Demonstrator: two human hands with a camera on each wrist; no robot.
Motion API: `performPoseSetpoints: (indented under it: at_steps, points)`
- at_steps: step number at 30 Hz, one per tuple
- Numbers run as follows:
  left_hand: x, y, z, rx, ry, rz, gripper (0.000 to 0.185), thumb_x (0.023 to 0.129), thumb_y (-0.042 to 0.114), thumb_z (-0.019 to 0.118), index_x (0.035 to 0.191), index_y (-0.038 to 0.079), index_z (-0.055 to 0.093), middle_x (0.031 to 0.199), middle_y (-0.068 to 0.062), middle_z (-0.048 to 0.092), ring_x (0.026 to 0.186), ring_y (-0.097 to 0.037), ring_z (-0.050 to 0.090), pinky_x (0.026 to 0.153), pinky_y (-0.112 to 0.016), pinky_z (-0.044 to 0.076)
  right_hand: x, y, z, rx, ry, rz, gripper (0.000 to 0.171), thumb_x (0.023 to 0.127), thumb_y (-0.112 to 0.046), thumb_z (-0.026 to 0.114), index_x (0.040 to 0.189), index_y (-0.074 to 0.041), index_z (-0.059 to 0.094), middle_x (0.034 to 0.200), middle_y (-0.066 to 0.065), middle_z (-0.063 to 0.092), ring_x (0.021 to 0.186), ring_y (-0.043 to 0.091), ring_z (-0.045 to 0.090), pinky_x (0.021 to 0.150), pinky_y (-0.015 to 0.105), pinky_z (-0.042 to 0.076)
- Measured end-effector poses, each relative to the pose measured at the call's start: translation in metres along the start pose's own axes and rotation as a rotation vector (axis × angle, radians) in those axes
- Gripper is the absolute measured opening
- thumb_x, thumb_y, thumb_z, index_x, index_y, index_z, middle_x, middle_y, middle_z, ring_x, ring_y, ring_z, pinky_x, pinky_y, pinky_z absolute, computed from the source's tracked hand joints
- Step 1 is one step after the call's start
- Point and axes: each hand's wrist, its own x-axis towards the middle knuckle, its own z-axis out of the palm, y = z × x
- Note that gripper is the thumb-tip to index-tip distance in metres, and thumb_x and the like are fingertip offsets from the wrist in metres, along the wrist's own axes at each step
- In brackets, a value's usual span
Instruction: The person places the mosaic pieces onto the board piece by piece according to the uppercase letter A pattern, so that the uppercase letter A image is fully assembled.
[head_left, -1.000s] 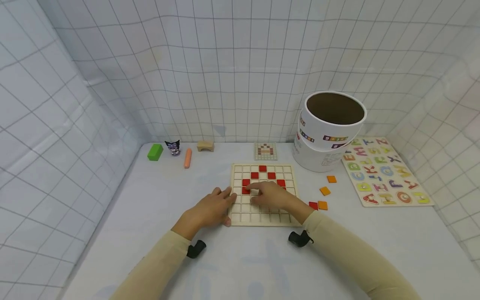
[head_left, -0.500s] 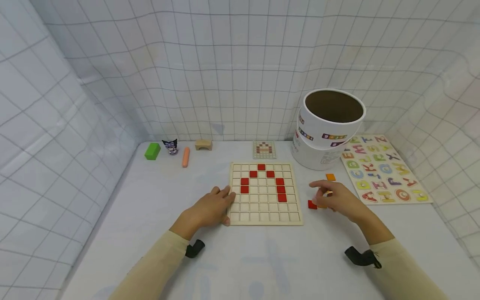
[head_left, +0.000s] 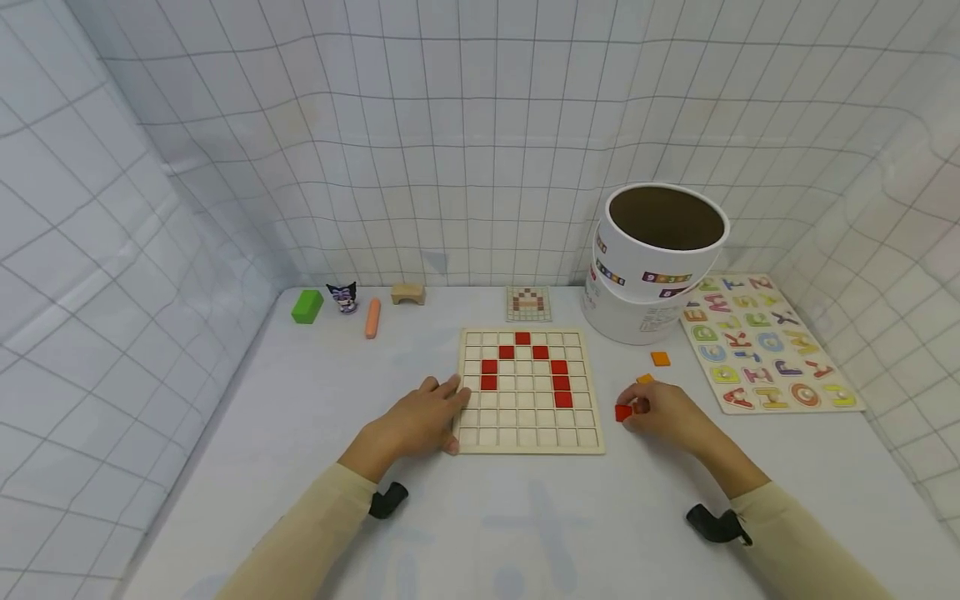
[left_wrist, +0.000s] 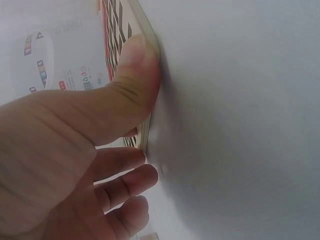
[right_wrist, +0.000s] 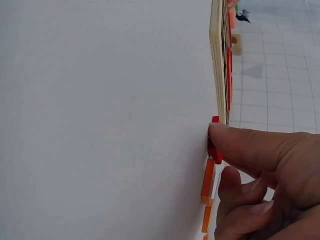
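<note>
**Fingers on a red tile beside the grid board**

Hands lie at either side of the wooden grid board. The left hand rests against the board's left edge, fingers relaxed and fairly straight; the left wrist view shows its thumb pressed flat along the board's rim, with the other fingers loose on the table below. It grips nothing.

The right hand sits just off the board's right edge, with its fingertips closed on a small red tile. In the right wrist view the tile stands on the table just beside the board, one fingertip over its top. I cannot tell whether the tile is lifted or only touched.

Orange tiles lie close around the right hand: one peeks out just behind its knuckles, another sits a little farther away from it. Red tiles already fill an arch-shaped run of cells in the board's far half, between the two hands.

Beyond the right hand stands a white round tub, and outside it an alphabet puzzle. Far beyond the left hand lie a green block, a small dark figure, an orange stick and a wooden arch block. A small pattern card lies past the board.
</note>
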Motion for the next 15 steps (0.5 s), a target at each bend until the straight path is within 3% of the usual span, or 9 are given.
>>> performPoseSetpoints:
  at_steps: [6, 8, 12, 15]
  points:
    - [0.000, 0.000, 0.000, 0.010, 0.002, -0.001, 0.087, 0.083, 0.039, 0.080, 0.155, 0.007, 0.043, 0.164, -0.017, 0.033, 0.135, -0.034, 0.042, 0.108, -0.047, 0.043, 0.002, -0.003, -0.004, 0.027, 0.009, -0.007, 0.011, 0.089, -0.006, 0.073, 0.093, -0.012, 0.064, 0.090, 0.003, 0.060, 0.087, 0.022, 0.054, 0.074, 0.034, 0.046]
    - [0.001, 0.000, 0.001, 0.015, 0.001, -0.002, 0.087, 0.083, 0.040, 0.080, 0.155, 0.008, 0.043, 0.164, -0.017, 0.032, 0.135, -0.033, 0.042, 0.108, -0.047, 0.042, 0.002, -0.001, -0.007, 0.094, 0.013, 0.002, 0.011, 0.091, -0.008, 0.070, 0.100, -0.011, 0.065, 0.090, 0.005, 0.059, 0.084, 0.021, 0.054, 0.070, 0.031, 0.047]
    - [0.001, 0.000, 0.001, 0.018, 0.001, -0.002, 0.087, 0.083, 0.040, 0.080, 0.155, 0.007, 0.043, 0.164, -0.017, 0.033, 0.135, -0.034, 0.042, 0.108, -0.047, 0.042, 0.001, 0.004, -0.014, 0.275, 0.001, 0.022, 0.028, 0.097, -0.019, 0.069, 0.122, -0.008, 0.062, 0.091, 0.011, 0.056, 0.065, 0.020, 0.052, 0.058, 0.028, 0.045]
    - [0.000, 0.001, 0.000, 0.018, 0.003, -0.002, 0.088, 0.083, 0.039, 0.081, 0.155, 0.007, 0.043, 0.164, -0.017, 0.033, 0.135, -0.034, 0.042, 0.108, -0.047, 0.042, 0.001, 0.004, -0.018, 0.366, -0.020, 0.037, 0.040, 0.098, -0.032, 0.070, 0.128, -0.007, 0.060, 0.085, 0.012, 0.054, 0.059, 0.020, 0.049, 0.056, 0.029, 0.043]
